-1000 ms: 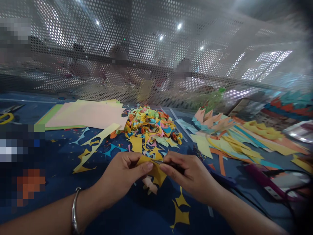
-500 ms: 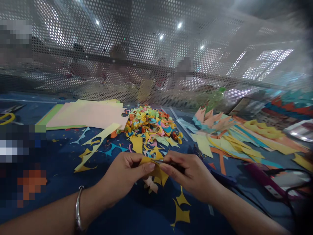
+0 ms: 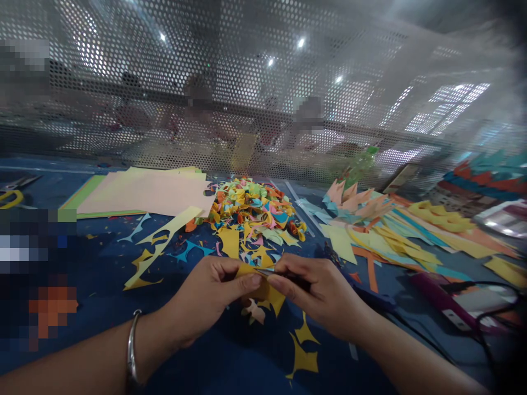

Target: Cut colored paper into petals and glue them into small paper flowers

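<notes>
Close together over the blue table, both my hands work at one piece of yellow paper. My left hand (image 3: 214, 291) pinches the yellow paper (image 3: 247, 269) between thumb and fingers. In my right hand (image 3: 313, 285) is a slim pointed metal tool (image 3: 264, 272), its tip against the paper's edge; the fingers hide most of its body. More yellow paper (image 3: 274, 302) shows just below the fingertips. A pale pink curled paper piece (image 3: 255, 311) lies under my hands. Beyond them is a heap of small curled paper pieces (image 3: 251, 206) in many colours.
Left of the heap lies a stack of paper sheets (image 3: 144, 192), with yellow-handled scissors (image 3: 12, 197) at the far left. Yellow cut-outs (image 3: 304, 359) lie near me. Paper strips (image 3: 395, 241) and a purple power strip (image 3: 440, 302) are at right. A perforated metal screen (image 3: 247, 82) stands behind.
The view has shifted very slightly. Both hands keep their hold at almost the same spot, and the yellow paper below the fingertips has moved a little.
</notes>
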A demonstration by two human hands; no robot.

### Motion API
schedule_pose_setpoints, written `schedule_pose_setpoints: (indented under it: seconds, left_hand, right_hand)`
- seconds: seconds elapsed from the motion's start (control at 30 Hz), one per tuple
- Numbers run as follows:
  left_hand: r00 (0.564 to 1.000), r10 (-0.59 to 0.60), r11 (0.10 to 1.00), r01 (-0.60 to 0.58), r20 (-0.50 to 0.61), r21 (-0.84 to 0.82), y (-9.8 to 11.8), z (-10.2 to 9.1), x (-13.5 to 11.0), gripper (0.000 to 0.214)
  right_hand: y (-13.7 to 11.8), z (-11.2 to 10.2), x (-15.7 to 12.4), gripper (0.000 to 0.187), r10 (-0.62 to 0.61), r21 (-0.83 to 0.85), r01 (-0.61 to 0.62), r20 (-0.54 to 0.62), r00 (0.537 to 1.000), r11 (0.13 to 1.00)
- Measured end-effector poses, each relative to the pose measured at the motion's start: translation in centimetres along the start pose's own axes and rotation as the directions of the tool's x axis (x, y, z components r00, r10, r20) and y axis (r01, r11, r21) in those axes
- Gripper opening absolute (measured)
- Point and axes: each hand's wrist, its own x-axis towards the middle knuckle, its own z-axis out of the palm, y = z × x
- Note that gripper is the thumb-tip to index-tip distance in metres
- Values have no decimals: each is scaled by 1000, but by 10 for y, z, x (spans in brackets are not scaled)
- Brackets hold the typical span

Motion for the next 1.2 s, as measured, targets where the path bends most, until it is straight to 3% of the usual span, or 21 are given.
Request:
schedule_pose_setpoints:
  seconds: [0.2, 0.57, 1.2]
  left_hand:
    - [1000, -8, 1000, 9, 29, -21, 0, 0, 1, 23]
    - [998, 22, 993, -28, 54, 118, 0, -1, -3, 31]
    - [994, 20, 999, -24, 109, 38, -2, -2, 0, 26]
  right_hand:
    - [1, 1, 0, 32, -7, -4, 7, 11, 1000, 1000]
    - [2, 0, 2, 31, -23, -1, 23, 14, 1000, 1000]
    - [1, -1, 0, 30, -27, -1, 27, 25, 999, 1000]
